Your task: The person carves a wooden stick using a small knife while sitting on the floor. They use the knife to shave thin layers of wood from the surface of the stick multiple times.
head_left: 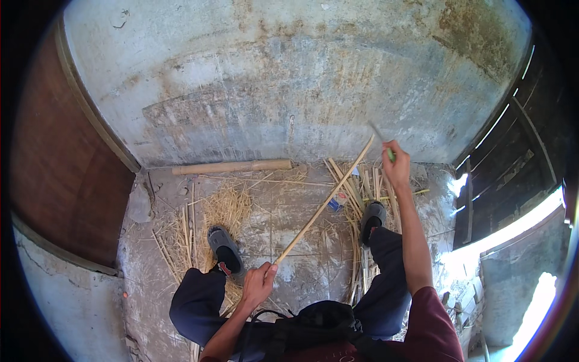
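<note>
My left hand (258,285) is closed round the near end of a long, thin bamboo strip (319,210), low in front of my body. The strip slants up and away to the right. My right hand (395,163) grips the green handle of a knife (378,131), held out far to the right. Its blade, a little blurred, points up and left and lies close to the strip's far end; whether the two touch I cannot tell.
A thick bamboo pole (232,167) lies along the foot of the stained wall (289,90). Curly shavings (226,208) are heaped by my left shoe (225,247). Split bamboo strips (356,193) lie near my right shoe (373,220), with a small blue packet (336,202) among them.
</note>
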{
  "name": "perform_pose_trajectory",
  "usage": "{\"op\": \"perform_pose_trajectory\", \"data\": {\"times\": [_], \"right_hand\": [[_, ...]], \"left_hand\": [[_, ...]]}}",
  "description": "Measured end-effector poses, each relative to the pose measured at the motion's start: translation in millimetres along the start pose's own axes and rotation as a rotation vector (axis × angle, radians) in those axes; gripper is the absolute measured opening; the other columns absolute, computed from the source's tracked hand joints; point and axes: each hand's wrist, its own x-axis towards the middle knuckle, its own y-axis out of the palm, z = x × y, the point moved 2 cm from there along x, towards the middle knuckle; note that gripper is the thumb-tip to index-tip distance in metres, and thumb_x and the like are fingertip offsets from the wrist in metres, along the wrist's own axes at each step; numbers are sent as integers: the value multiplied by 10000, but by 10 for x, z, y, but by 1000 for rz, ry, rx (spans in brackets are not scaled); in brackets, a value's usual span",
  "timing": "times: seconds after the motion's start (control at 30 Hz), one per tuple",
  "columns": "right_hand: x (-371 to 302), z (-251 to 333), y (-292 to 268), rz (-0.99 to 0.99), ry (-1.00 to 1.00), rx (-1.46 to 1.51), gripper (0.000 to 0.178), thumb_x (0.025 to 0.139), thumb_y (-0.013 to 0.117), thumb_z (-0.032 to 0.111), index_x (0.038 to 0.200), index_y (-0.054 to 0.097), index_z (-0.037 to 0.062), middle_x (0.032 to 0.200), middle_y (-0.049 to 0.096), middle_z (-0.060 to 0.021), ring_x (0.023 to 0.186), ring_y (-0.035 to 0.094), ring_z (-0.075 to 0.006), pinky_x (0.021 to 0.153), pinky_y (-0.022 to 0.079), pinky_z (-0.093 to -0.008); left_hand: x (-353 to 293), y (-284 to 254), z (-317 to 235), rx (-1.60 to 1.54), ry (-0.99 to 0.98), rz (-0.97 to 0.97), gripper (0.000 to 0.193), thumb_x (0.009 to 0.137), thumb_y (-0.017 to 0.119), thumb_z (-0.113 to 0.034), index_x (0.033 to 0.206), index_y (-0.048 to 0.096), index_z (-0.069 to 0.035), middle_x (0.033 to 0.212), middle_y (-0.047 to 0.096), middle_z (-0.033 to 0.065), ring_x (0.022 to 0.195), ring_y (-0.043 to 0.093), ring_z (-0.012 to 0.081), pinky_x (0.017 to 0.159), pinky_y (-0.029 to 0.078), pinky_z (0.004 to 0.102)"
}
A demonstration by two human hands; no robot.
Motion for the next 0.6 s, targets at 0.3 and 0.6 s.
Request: {"op": "perform_pose_trajectory", "data": {"times": [0.3, 0.6], "right_hand": [[-93, -480, -34, -46, 311, 245, 149, 1046, 635, 166, 1163, 648, 74, 741, 597, -20, 671, 514, -117, 628, 426, -315], [-266, 459, -54, -64, 87, 197, 221, 1042, 669, 140, 1245, 629, 64, 798, 634, -54, 687, 588, -168, 666, 486, -350]], "left_hand": [[234, 46, 250, -154, -73, 90, 509, 1126, 528, -465, 912, 598, -9, 668, 535, 170, 624, 563, 313, 622, 423, 452], [584, 86, -113, -254, 54, 14, 484, 1154, 497, -501, 918, 567, -84, 760, 422, -68, 657, 375, 58, 582, 324, 273]]}}
